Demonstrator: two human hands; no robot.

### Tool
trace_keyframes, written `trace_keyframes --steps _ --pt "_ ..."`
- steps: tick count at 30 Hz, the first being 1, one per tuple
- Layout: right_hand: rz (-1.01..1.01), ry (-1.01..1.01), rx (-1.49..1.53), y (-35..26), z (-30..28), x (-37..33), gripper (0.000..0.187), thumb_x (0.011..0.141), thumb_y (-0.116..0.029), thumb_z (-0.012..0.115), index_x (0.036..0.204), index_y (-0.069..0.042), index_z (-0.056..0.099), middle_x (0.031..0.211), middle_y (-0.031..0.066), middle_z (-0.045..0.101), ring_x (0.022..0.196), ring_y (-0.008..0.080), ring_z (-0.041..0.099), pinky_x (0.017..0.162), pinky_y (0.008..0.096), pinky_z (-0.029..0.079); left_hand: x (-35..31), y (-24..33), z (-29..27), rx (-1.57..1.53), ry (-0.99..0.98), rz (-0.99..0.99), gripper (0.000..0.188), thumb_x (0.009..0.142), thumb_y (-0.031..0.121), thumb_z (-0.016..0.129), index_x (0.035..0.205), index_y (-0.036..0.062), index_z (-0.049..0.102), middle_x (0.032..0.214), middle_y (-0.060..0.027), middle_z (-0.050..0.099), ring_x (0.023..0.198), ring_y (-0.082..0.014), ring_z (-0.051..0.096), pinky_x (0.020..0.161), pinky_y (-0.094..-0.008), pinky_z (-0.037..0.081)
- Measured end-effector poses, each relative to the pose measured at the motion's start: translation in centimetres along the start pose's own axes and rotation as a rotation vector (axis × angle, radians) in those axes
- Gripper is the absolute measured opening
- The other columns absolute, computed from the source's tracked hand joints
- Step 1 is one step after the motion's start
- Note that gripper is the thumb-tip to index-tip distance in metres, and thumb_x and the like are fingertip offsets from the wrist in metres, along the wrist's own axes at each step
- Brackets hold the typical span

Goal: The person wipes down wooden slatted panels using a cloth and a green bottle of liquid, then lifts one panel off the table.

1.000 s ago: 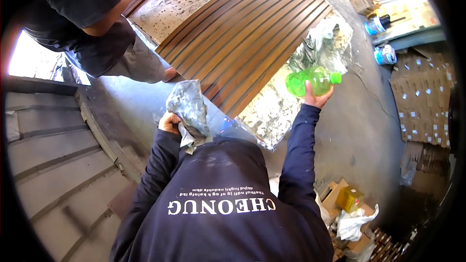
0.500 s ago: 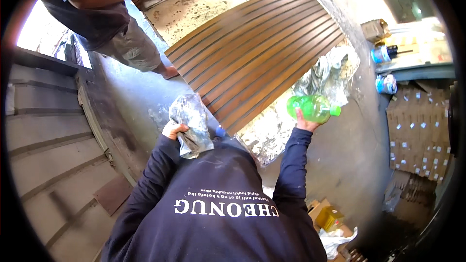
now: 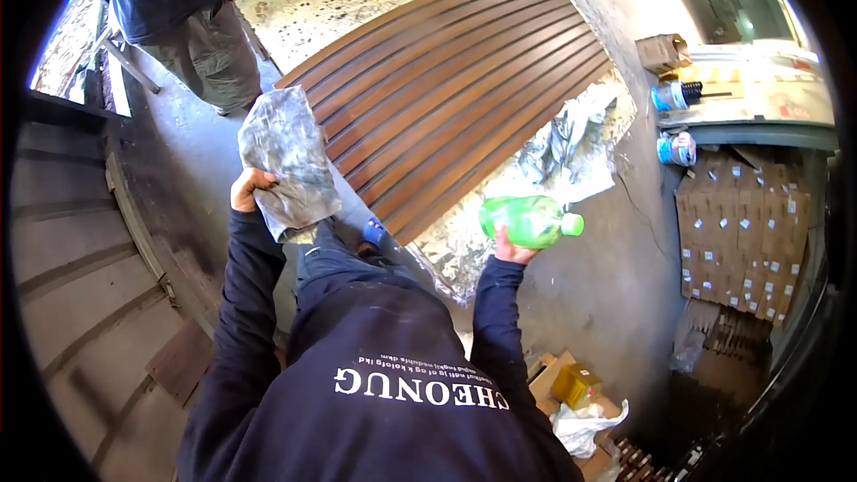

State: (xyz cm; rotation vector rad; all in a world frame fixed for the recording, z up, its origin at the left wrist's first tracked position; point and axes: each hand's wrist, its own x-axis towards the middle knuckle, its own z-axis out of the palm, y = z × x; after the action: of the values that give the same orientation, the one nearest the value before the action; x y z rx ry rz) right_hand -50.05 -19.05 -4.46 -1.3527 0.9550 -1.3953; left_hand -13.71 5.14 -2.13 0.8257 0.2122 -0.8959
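Note:
A stained grey-white cloth (image 3: 284, 156) hangs from my left hand (image 3: 253, 189), whose fingers are closed on its edge. It is held out beside the left edge of a brown grooved panel (image 3: 446, 80). My right hand (image 3: 515, 248) grips a green see-through bottle (image 3: 525, 220) from below. The bottle lies on its side in the hand, with its light green cap pointing right, over the near right part of the work table (image 3: 451, 259). Crumpled grey-white cloth or sheeting (image 3: 571, 138) lies on the table along the panel's right edge.
Another person (image 3: 183, 27) stands at the far left by the table. Tins (image 3: 676, 149) sit at the right, above stacked brown cartons (image 3: 741, 228). An open box with a yellow container (image 3: 576, 386) is on the floor at my lower right. Grey ridged sheeting (image 3: 71, 286) runs along the left.
My left hand has moved left with the cloth, which now hangs more spread out. The bottle stays in my right hand. The view has shifted, and the other person's hand is no longer visible.

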Motion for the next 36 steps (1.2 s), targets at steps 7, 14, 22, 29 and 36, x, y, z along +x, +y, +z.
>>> trace_keyframes --steps 7,14,22,29,36 --pt "-0.363 -0.163 -0.333 -5.2 2.6 2.7 0.086 0.061 -0.022 0.076 0.129 -0.004 0.027 0.124 0.0155 0.044 0.111 0.0236 0.048 0.092 0.0386 0.042 5.2 -5.2 1.2 0.233 -0.118 0.025 0.012 0.071 -0.002 0.047 0.068 -0.0027 0.059 0.068 -0.0063 0.061 0.064 -0.0147 0.056 0.068 -0.0284 0.047" --pt "-0.056 -0.953 -0.862 -11.0 5.6 3.9 0.080 0.062 -0.032 0.075 0.127 -0.007 0.035 0.101 0.0215 0.059 0.092 0.0383 0.059 0.079 0.0425 0.048 5.9 -12.4 11.1 0.349 -0.290 -0.141 0.044 0.072 0.004 0.052 0.115 -0.0044 0.052 0.102 -0.0136 0.061 0.088 -0.0218 0.060 0.083 -0.0342 0.047" --pt "0.006 -1.079 -1.096 -10.8 5.5 4.3 0.085 0.057 -0.038 0.077 0.126 -0.006 0.039 0.099 0.0212 0.059 0.090 0.0379 0.059 0.079 0.0425 0.049 3.9 -11.8 8.6 0.886 -0.256 0.188 0.080 0.071 0.003 0.068 0.138 0.0065 0.024 0.110 -0.0157 0.052 0.094 -0.0233 0.058 0.082 -0.0349 0.048" --pt "-0.096 -1.220 -1.243 -11.8 7.5 4.8 0.084 0.058 -0.041 0.076 0.128 -0.008 0.042 0.098 0.0183 0.061 0.087 0.0345 0.060 0.076 0.0405 0.049 2.6 -12.6 8.7 0.891 -0.270 0.292 0.083 0.070 -0.001 0.064 0.140 0.0087 0.021 0.114 -0.0171 0.052 0.084 -0.0215 0.061 0.073 -0.0315 0.052" --pt "-0.039 -1.295 -1.385 -12.6 8.1 5.7 0.086 0.059 -0.053 0.073 0.128 -0.011 0.043 0.106 0.0170 0.060 0.094 0.0318 0.059 0.082 0.0400 0.047 0.3 -12.3 7.9 0.890 -0.238 0.369 0.072 0.075 -0.002 0.060 0.137 0.0040 0.024 0.115 -0.0154 0.051 0.095 -0.0207 0.057 0.079 -0.0320 0.049"
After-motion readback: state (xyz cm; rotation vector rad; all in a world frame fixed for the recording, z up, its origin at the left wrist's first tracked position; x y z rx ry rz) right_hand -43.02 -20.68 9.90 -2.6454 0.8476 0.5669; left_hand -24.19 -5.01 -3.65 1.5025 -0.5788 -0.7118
